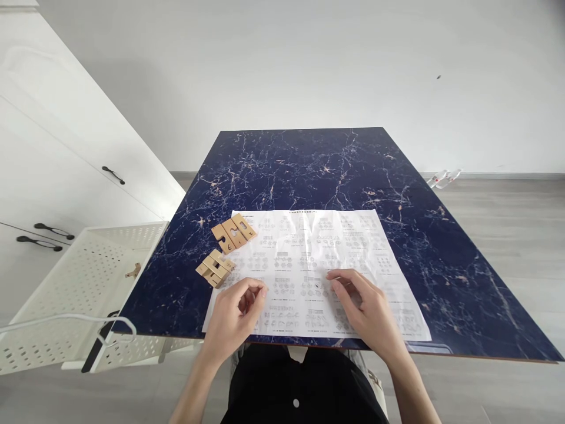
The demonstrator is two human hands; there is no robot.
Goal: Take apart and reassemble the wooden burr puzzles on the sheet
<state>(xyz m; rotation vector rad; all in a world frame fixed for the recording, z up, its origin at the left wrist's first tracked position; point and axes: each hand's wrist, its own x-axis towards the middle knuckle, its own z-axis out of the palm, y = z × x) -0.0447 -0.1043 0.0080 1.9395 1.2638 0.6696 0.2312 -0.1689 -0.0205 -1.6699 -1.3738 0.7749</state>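
A creased white sheet [300, 259] printed with rows of small diagrams lies on the table. My left hand [238, 306] rests over its lower left part, fingers loosely curled and nothing visible in them. Over the lower right part is my right hand [364, 306], half curled, with a small gap between thumb and index finger and nothing seen between them. Left of the sheet's middle, three flat wooden pieces with cut-outs and numbers [233, 233] lie side by side, overlapping its edge. Just below them, nearest my left hand, sits a group of notched wooden pieces [215, 268].
The dark blue marbled table [300, 171] reaches toward a white wall. At the left stand a white cabinet [79, 135] and a perforated white cart [97, 253] holding a small wooden piece [133, 271]. A white cable [66, 317] crosses the cart. Clear bottles [444, 178] are on the floor at right.
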